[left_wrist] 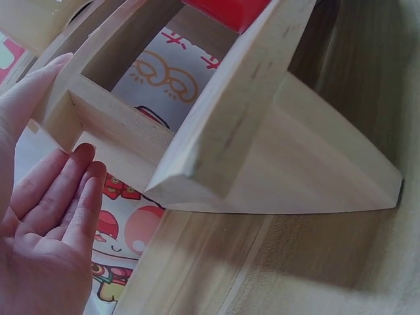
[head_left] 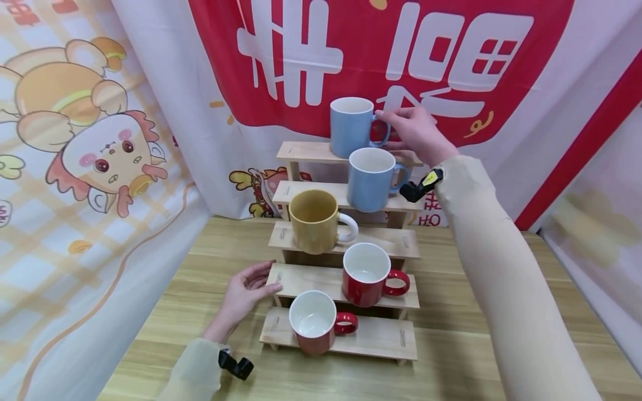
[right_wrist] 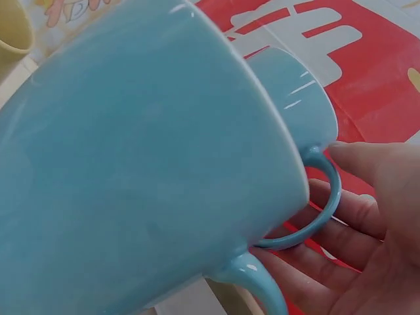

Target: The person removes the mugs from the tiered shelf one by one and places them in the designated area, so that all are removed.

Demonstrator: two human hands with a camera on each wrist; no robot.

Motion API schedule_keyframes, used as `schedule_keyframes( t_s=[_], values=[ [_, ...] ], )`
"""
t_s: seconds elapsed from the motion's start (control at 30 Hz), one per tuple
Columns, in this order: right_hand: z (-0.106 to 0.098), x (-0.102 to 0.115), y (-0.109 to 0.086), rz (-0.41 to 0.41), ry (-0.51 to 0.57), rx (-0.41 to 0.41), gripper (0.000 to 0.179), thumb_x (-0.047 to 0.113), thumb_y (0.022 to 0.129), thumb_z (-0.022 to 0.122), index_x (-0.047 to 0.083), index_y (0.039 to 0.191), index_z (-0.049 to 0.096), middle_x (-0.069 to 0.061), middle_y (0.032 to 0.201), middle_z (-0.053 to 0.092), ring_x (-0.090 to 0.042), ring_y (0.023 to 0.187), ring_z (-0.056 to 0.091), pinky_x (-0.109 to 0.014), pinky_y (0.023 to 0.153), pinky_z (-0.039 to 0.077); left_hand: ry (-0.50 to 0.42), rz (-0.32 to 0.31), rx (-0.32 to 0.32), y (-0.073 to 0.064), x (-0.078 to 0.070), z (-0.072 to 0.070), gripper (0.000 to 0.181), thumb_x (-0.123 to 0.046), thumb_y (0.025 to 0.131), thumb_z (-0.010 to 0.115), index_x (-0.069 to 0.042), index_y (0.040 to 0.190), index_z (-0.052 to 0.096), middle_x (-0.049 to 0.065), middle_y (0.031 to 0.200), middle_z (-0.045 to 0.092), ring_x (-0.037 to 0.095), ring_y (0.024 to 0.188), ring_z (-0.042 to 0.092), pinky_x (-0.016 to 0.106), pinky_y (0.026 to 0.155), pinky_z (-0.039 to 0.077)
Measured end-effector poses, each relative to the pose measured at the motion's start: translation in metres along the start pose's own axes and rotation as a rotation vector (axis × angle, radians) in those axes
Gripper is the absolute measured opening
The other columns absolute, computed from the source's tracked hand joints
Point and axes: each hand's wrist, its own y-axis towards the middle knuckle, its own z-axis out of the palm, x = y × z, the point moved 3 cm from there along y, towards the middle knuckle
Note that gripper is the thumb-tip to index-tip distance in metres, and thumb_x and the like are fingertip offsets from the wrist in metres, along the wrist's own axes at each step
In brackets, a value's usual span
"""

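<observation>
At the top of a stepped wooden rack (head_left: 311,150), a light blue mug (head_left: 351,128) stands upright with its handle to the right. My right hand (head_left: 413,131) is at that handle, thumb tip by its upper end, fingers loosely extended behind the loop in the right wrist view. A second light blue mug (head_left: 371,181) on the step below fills much of that view. My left hand (head_left: 243,295) is at the rack's left side by the second-lowest step. In the left wrist view its thumb lies along the wood and its fingers (left_wrist: 62,203) stretch out, holding nothing.
Lower steps carry a yellow mug (head_left: 313,223) with a white handle, a red mug (head_left: 366,278) with a white inside, and another red mug (head_left: 313,323) on the lowest step. A printed cloth (head_left: 160,83) hangs behind the wood-grain table (head_left: 200,267).
</observation>
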Motion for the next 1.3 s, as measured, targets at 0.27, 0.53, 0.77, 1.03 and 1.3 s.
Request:
schedule_keyframes(
  t_s=[0.27,0.53,0.77,1.03,1.3],
  values=[
    [0.001,-0.005,0.004,-0.002,0.056,0.076,0.062,0.055,0.091,0.069,0.016,0.138,0.061,-0.007,0.134,0.058,-0.028,0.115,0.061,-0.031,0.090,0.059,0.012,-0.010,0.001,-0.004,-0.001,0.001,0.069,-0.014,0.080,0.088,0.001,0.139,0.055,0.019,0.139,0.058,0.033,0.126,0.056,0.040,0.111,0.044],
    [0.001,-0.007,0.002,0.013,0.105,0.069,0.066,0.056,0.087,0.073,0.015,0.137,0.062,-0.009,0.135,0.060,-0.028,0.114,0.065,-0.032,0.094,0.058,0.027,-0.018,0.003,-0.003,-0.001,0.001,0.069,-0.016,0.081,0.088,0.001,0.139,0.055,0.019,0.139,0.058,0.032,0.127,0.056,0.033,0.109,0.046],
    [-0.007,-0.008,-0.007,-0.017,0.111,0.036,0.070,0.060,0.081,0.075,0.014,0.133,0.065,-0.010,0.131,0.064,-0.028,0.111,0.067,-0.036,0.097,0.057,0.033,-0.009,-0.003,-0.003,-0.001,0.000,0.069,-0.015,0.080,0.088,0.002,0.139,0.055,0.019,0.139,0.058,0.032,0.127,0.056,0.031,0.108,0.046],
    [-0.031,-0.009,-0.019,-0.061,0.116,-0.031,0.071,0.061,0.077,0.076,0.016,0.131,0.068,-0.009,0.130,0.065,-0.026,0.112,0.066,-0.034,0.099,0.055,0.041,-0.018,-0.011,-0.003,-0.002,0.001,0.069,-0.016,0.080,0.088,0.001,0.139,0.056,0.018,0.139,0.058,0.031,0.126,0.057,0.032,0.108,0.046],
    [-0.066,-0.015,-0.041,-0.078,0.118,-0.113,0.073,0.062,0.075,0.076,0.019,0.134,0.068,-0.007,0.128,0.067,-0.025,0.114,0.065,-0.023,0.089,0.057,0.041,-0.018,-0.009,-0.003,-0.001,0.002,0.070,-0.018,0.080,0.089,0.000,0.139,0.056,0.017,0.140,0.058,0.030,0.127,0.057,0.030,0.107,0.046]
  ],
)
